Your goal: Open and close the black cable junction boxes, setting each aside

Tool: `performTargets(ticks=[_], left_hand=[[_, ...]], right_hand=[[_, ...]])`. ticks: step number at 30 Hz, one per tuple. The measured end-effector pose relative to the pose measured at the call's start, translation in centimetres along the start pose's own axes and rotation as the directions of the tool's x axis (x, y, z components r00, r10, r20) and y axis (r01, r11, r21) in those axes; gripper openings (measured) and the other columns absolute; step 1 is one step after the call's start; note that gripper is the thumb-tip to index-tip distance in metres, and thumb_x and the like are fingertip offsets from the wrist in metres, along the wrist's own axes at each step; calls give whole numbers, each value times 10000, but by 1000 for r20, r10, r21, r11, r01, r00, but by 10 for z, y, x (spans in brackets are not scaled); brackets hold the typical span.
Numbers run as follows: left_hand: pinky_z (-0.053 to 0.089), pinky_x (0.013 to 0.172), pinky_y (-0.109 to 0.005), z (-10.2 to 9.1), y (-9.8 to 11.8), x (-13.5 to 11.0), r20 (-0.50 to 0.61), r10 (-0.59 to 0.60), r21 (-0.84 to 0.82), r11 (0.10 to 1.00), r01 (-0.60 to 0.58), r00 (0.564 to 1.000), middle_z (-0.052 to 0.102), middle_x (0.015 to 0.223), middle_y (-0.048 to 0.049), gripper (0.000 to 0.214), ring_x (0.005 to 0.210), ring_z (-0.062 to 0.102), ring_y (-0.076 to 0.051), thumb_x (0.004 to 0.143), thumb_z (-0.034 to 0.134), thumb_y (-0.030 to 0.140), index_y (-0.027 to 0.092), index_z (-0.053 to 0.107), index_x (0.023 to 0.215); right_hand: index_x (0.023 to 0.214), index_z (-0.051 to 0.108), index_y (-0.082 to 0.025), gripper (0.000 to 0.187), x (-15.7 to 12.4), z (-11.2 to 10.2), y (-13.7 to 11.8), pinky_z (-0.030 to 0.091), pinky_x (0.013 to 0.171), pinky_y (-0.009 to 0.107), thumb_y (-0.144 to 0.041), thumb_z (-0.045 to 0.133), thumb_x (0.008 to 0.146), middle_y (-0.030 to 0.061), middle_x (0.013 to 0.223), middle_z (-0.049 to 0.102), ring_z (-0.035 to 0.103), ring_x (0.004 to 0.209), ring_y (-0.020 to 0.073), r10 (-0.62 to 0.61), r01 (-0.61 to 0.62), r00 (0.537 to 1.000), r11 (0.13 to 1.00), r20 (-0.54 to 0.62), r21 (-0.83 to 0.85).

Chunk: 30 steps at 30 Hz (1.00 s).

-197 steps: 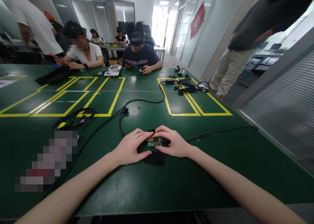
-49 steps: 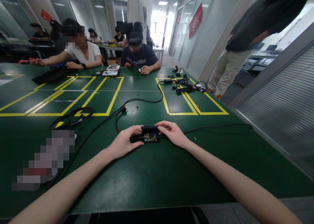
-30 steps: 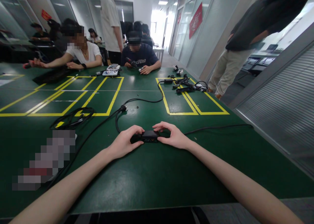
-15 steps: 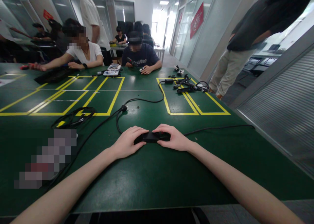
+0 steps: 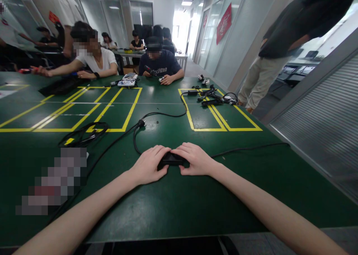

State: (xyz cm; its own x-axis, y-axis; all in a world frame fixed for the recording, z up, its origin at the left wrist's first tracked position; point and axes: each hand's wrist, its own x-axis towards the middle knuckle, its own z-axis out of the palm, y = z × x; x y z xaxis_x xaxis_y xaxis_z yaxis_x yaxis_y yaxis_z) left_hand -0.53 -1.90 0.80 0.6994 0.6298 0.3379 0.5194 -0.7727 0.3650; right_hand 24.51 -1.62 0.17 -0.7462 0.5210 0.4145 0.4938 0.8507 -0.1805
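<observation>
A black power adapter lies on the green table in front of me, with a cord leaving it on each side. My left hand wraps around its left end, thumb on the near edge and fingers over the top. On the other end, my right hand grips in the same way, its fingertips close to the left hand's. Both palms hide most of the adapter. The left-hand cord runs to a black plug farther up the table; the right-hand cord stretches toward the table's right edge.
A coiled black cable lies to the left, above a blurred-out object. Tangled black cables and an adapter sit at the far right. Yellow tape marks the table. Two people sit opposite; another person stands right.
My hands have drawn closer together on the adapter, the right one sliding left, covering more of it. Across the table, a standing person has shifted left.
</observation>
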Motion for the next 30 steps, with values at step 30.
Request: performTargets(ticks=[30], left_hand=[[517,714,-296,-10,-1,-1,162,132,157,975,-157,978,735,938,-75,418,828,708,-231,1050,493,548,162,644,1102]], right_hand=[[1204,642,-136,317,2,-13,-15,411,764,348,-385,576,1018,98,931,724,615,803,221,-2,7,987,1000,159,-27]])
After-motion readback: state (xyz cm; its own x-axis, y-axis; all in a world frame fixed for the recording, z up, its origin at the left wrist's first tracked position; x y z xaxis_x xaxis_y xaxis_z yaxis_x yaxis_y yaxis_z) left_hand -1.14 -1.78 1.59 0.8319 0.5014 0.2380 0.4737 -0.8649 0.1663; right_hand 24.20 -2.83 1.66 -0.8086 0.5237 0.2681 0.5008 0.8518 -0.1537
